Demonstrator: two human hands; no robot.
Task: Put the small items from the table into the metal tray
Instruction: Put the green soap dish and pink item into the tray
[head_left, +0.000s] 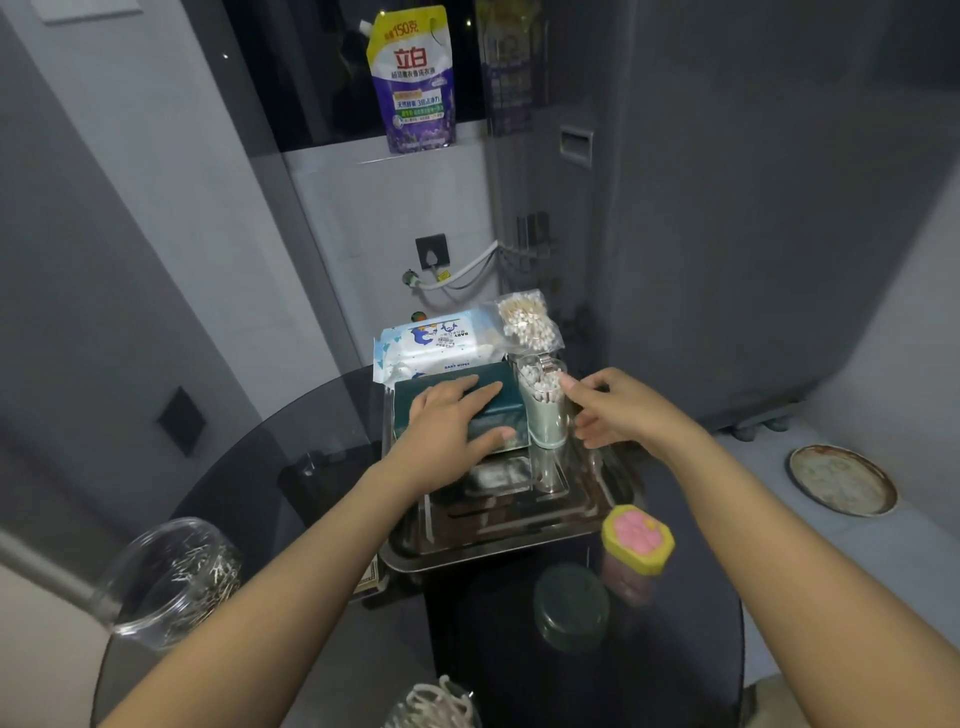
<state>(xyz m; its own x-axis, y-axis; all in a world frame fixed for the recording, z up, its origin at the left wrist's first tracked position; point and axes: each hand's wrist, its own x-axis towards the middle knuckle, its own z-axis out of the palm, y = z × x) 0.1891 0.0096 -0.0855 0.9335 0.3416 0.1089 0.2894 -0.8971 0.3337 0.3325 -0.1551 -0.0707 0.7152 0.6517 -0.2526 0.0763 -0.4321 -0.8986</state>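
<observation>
There is only one view, and it comes from the person's head, looking forward and steeply down over both forearms. The lens is wide: walls bow outward at the edges, and the frame takes in everything from the glass table (249, 467) close underneath up to a detergent pouch (413, 78) on a ledge at the top. The metal tray (467, 551) sits near centre, close to the camera, within arm's reach. The left hand (452, 421) and right hand (618, 410) land mid-frame, arms entering from the bottom corners. The floor shows at right.
</observation>
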